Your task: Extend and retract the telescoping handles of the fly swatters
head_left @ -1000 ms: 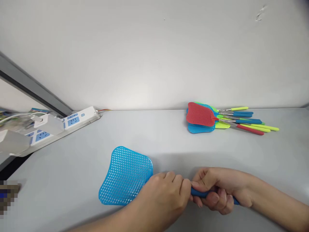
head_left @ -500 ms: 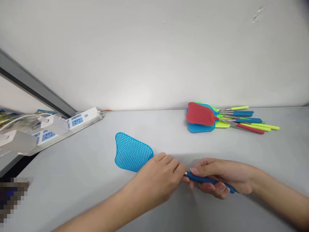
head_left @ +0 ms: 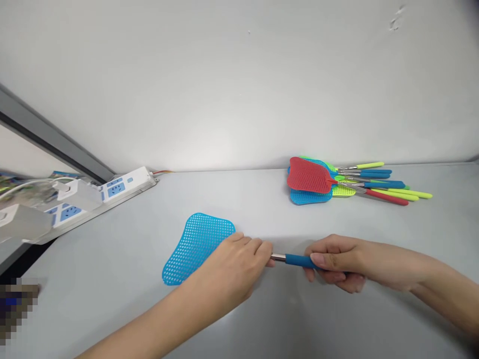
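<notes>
The right hand [head_left: 335,264] is curled around the blue grip [head_left: 297,261] of a fly swatter [head_left: 198,247], and the left hand [head_left: 232,269] closes on its steel shaft [head_left: 279,258] beside the blue mesh head [head_left: 196,248], which lies on the tabletop [head_left: 262,319]. A pile of colored fly swatters [head_left: 310,179] lies far right, a power strip [head_left: 127,183] far left

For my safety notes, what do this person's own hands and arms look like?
The left hand and right hand are bare, with no gloves, rings or watches showing. The left forearm and right forearm are bare too, with no sleeves in view. The visible nails look short and unpainted.
</notes>
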Demonstrator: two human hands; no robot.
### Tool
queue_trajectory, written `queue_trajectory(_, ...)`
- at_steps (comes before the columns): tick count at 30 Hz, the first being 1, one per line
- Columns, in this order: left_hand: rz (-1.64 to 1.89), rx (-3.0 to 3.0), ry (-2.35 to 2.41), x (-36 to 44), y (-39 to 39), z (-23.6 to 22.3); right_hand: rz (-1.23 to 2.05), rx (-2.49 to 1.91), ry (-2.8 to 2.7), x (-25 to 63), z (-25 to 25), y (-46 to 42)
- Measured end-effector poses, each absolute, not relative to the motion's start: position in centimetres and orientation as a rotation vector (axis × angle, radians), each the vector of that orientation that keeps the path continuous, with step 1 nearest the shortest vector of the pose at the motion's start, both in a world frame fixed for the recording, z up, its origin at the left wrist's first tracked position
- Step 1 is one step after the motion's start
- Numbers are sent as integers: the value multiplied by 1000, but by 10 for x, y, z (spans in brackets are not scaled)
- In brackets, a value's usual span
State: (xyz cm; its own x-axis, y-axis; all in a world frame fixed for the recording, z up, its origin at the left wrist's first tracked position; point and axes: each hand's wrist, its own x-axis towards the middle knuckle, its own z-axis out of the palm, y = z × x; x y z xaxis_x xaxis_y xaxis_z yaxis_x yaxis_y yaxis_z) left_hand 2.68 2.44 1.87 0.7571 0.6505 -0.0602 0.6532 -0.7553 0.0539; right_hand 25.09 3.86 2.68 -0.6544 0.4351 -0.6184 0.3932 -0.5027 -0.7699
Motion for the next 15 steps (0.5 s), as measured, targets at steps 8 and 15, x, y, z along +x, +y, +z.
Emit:
queue_trajectory(8,-82,2788,982,30,19,14,2453,-1357,-1290,246,22,26)
queue_trajectory(15,-38,2823,1029,33,13,11,2759,-1311,-666,244,16,26)
